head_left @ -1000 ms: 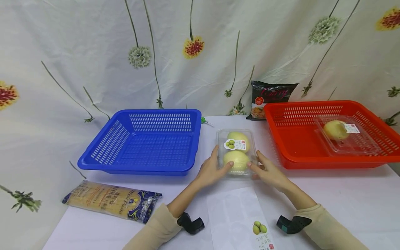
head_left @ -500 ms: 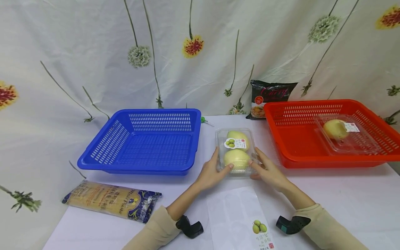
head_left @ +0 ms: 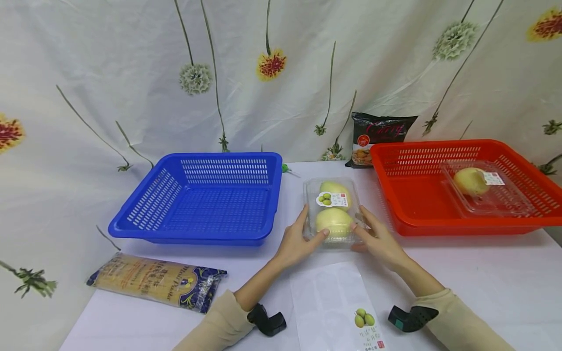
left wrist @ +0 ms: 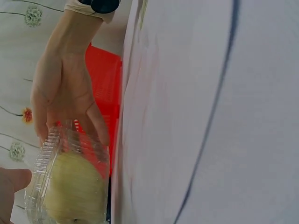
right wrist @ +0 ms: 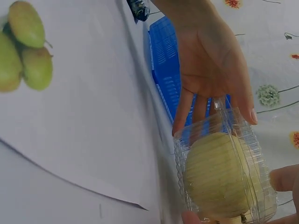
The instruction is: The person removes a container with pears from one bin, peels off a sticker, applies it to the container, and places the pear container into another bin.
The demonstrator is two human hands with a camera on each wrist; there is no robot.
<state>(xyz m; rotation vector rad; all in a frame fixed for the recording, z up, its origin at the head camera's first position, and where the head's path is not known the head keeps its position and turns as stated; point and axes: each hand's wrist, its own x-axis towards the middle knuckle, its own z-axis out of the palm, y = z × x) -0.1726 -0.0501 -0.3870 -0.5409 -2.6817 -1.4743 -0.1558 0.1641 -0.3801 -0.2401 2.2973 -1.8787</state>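
A clear plastic clamshell box (head_left: 332,236) with two pale yellow-green fruits (head_left: 332,222) inside is held between both hands. A white label (head_left: 335,199) with green fruit printed on it runs across its lid. My left hand (head_left: 296,244) grips the box's left side, thumb over the near lid corner. On the opposite side my right hand (head_left: 378,243) holds it the same way. In the left wrist view the right hand (left wrist: 70,93) has its fingers along the box wall. The right wrist view shows the left hand (right wrist: 210,70) likewise, fingers partly behind the plastic.
A blue basket (head_left: 219,239) stands left, a red basket (head_left: 474,228) right, holding another fruit box (head_left: 487,195). A pasta packet (head_left: 158,282) lies at front left; a black packet (head_left: 382,131) leans behind the red basket. A white sheet with printed fruit (head_left: 331,307) lies between the forearms.
The box's far end and its label have shifted slightly away and to the right. Both hands keep their grip with little movement.
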